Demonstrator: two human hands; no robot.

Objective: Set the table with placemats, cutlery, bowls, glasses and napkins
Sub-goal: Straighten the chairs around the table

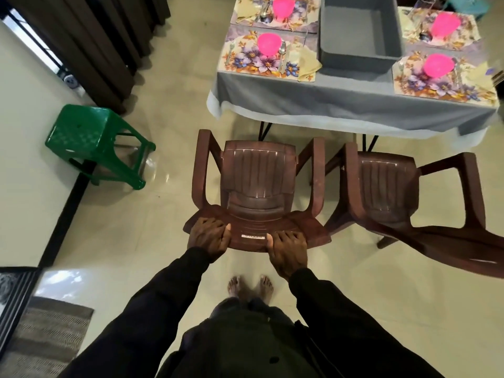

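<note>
A pale, glossy tiled floor (169, 110) filled the room, with dark curtains (109, 36) hanging along the upper left. Below them a green plastic stool (81, 132) stood by the wall.

In the middle, a brown plastic chair (259, 170) with arms faced the table. The left hand (208, 238) gripped the left part of its backrest top, fingers curled over the edge. The right hand (287, 251) clasped the same top edge just right of a small white label, thumb lying on the near face. A second chair (387, 192) of the same make stood just beside it on the right, set at an angle.

Beyond the chairs the table (327, 99) wore a grey cloth with a white hem. Four floral placemats lay on it, purple and orange blooms on cream: two at the left end (245, 60) and two at the right (441, 83). Each carried a bright pink bowl, the near-left bowl (268, 44) sitting between a fork (231, 51) and a spoon (282, 49). A folded yellow napkin (308, 64) lay at that mat's right edge. A grey tub (360, 31) sat between the two pairs of mats. The near-right bowl (438, 65) sat on its mat with cutlery too blurred to tell apart.
</note>
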